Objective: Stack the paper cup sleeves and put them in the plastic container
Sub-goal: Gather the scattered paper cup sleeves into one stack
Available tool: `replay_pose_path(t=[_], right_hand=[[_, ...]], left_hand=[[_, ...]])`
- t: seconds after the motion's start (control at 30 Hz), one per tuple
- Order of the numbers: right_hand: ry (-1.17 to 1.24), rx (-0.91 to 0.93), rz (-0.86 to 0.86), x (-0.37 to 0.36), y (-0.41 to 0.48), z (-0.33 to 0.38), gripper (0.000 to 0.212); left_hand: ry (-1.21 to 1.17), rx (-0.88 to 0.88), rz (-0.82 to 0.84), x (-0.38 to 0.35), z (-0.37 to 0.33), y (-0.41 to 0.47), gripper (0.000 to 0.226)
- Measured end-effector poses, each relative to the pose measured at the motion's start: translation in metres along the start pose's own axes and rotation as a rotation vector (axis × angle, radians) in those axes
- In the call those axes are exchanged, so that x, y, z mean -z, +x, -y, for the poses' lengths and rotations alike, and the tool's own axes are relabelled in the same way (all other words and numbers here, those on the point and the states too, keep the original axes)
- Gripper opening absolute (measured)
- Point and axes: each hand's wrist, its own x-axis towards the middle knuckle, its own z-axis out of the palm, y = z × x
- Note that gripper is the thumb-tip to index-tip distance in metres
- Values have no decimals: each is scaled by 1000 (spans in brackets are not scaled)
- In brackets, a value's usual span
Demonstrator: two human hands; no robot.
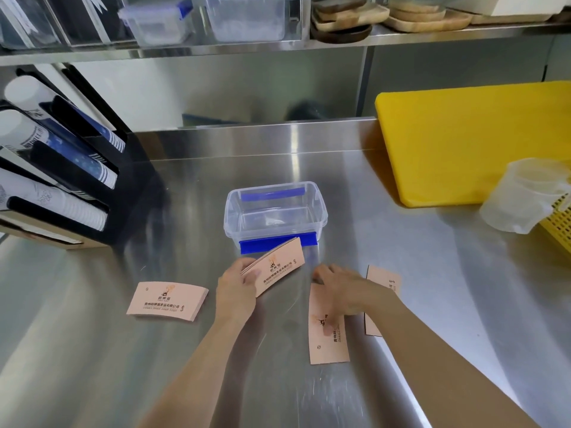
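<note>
A clear plastic container (321, 211) with blue clips stands open and empty in the middle of the steel counter. Just in front of it my left hand (236, 288) holds a small stack of pink paper cup sleeves (278, 265), tilted up. My right hand (346, 290) rests palm down on a single flat sleeve (327, 341), fingertips on its far end. Another sleeve (384, 282) lies partly hidden behind my right wrist. A further sleeve (167, 301) lies flat at the left.
A black rack of paper cups (61, 168) stands at the left. A yellow cutting board (469, 140) leans at the back right, with a translucent jug (525, 196) and a yellow basket (559, 230) beside it. Shelves with boxes and wooden trays hang above.
</note>
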Motion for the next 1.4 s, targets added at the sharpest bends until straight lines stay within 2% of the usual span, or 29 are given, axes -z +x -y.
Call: replay_pose_path(t=[0.1,0.17,0.23,0.3,0.37,0.47,0.57,0.7,0.83,0.97,1.1,1.23,1.33,1.4], right_hand=[[43,-50,55,6,2,1,78],[86,-19,42,12,2,-2,50],[182,22,-72,16,0,-6,29],[360,7,-204,20,-1,-8,25],[490,-20,-284,21,-3,-4,29],[533,-64,-393,14,3,2,34],[586,-72,-410,6,4,7,33],[633,-24,-436,-8,4,14,33],[574,-21,-451,-11,4,13,30],[498,-10,-522,2,-4,-1,38],[202,-75,-363,25,-17,-34,68],[101,-208,-228,30,-29,-68,88],[-3,-261,-223,22,-31,-76,86],[45,-265,-222,17,-31,-78,84]], left_hand=[[-7,13,-15,3,1,0,22],[6,18,-20,8,2,-1,21],[7,16,-7,13,4,-2,20],[5,14,15,17,6,-2,19],[4,1,51,19,7,-1,17],[-16,-51,134,19,7,-2,16],[-29,-95,210,15,7,-6,27],[23,-109,329,8,10,-9,19],[24,-83,261,2,9,-14,22],[35,-126,200,-1,6,-15,23],[27,-125,183,-4,7,-12,23],[2,-114,169,-10,5,-12,24],[3,-127,188,-15,1,-12,24],[-10,-138,197,-19,0,-14,24]])
